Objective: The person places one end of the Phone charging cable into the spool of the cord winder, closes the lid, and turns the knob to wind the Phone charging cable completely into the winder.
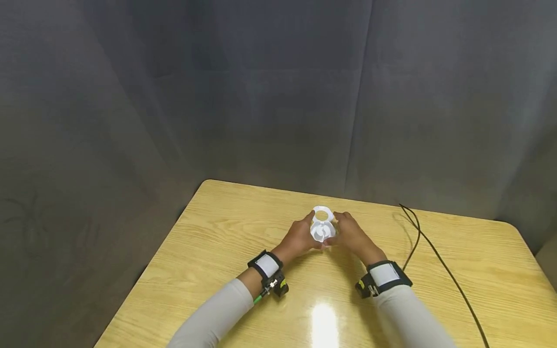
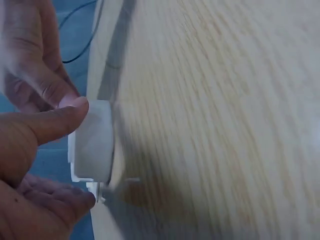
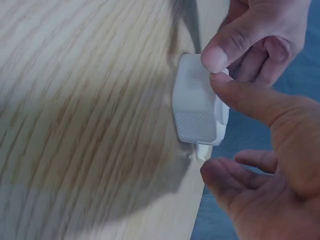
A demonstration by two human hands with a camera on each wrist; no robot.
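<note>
white plastic piece (image 3: pixel 197 107), fingers (image 3: pixel 220 50) pinching, wooden table (image 3: pixel 85 125)

Light wooden table (image 1: pixel 226 232), grain visible, rounded corners, glossy top with a bright glare patch near the front edge. 1 black cable (image 1: pixel 439 263) lies across its right side.

We take the table (image 1: pixel 226 227) as our landmark. Above its middle, a little toward the far edge, we see the plastic piece (image 1: pixel 322 226), held between two hands. The left hand (image 1: pixel 299 238) is at the piece's left side, the right hand (image 1: pixel 353 235) at its right. On the table, right of the hands, a cable (image 1: pixel 439 261) runs from the far edge to the near edge.
</note>
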